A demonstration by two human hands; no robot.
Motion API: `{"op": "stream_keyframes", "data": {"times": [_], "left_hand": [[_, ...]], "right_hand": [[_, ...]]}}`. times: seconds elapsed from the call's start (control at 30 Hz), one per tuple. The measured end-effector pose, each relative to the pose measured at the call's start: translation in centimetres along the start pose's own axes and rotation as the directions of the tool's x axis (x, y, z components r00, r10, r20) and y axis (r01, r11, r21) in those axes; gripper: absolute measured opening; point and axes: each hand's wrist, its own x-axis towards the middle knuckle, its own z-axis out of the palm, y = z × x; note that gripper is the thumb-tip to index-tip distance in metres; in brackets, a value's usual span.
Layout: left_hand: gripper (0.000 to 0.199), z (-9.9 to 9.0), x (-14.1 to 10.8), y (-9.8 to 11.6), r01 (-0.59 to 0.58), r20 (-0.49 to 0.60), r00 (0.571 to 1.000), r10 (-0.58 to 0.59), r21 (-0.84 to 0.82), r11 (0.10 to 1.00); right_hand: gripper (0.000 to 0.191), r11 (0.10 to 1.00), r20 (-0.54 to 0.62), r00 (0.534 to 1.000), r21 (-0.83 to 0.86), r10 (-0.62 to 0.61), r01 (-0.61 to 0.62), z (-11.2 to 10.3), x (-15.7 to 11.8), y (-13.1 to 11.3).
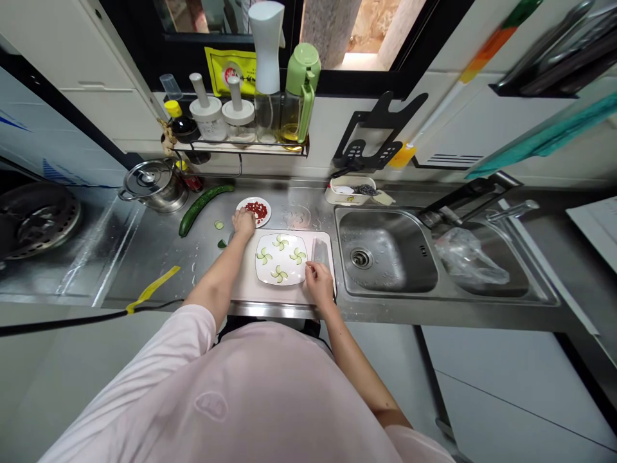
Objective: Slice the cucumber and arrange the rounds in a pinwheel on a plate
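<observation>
My left hand (244,222) is over the left side of a small white plate (266,220) of chopped red pieces (257,210). Its fingers are bent together at the pieces, and their tips are too small to make out. My right hand (319,281) is closed in a pinch beside the right rim of a square white plate (281,259); whatever is in it is hidden. Several pinwheels of thin green slices (279,275) lie on that plate, which rests on a pale cutting board (245,290). A knife blade (320,251) lies flat on the board just beyond my right hand.
A whole cucumber (202,207) and cut cucumber pieces (219,225) lie left on the steel counter. Behind them stands a lidded pot (153,185). A double sink (388,251) is to the right, with a plastic bag (470,257). A condiment rack (245,149) hangs above.
</observation>
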Motion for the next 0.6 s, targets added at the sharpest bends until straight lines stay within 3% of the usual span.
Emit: {"op": "stream_keyframes", "data": {"times": [0.13, 0.3, 0.6], "left_hand": [[0.022, -0.1, -1.2, 0.0, 0.074, -0.065, 0.994, -0.087, -0.182, 0.98], [0.016, -0.3, -3.0, 0.2, 0.125, -0.012, 0.99, -0.141, -0.396, 0.91], [0.016, -1.7, -6.4, 2.3, -0.083, -0.077, 0.996, 0.052, -0.475, 0.876]], "right_hand": [[0.026, 1.0, -0.005, 1.0, -0.003, -0.003, 0.003, 0.1, 0.5, 0.0], [0.025, 0.999, 0.001, 0.999, 0.004, -0.046, 0.046, 0.4, 2.5, -1.2], [0.018, 0.986, 0.081, 0.982, -0.001, -0.168, 0.169, 1.1, 7.7, -5.3]]}}
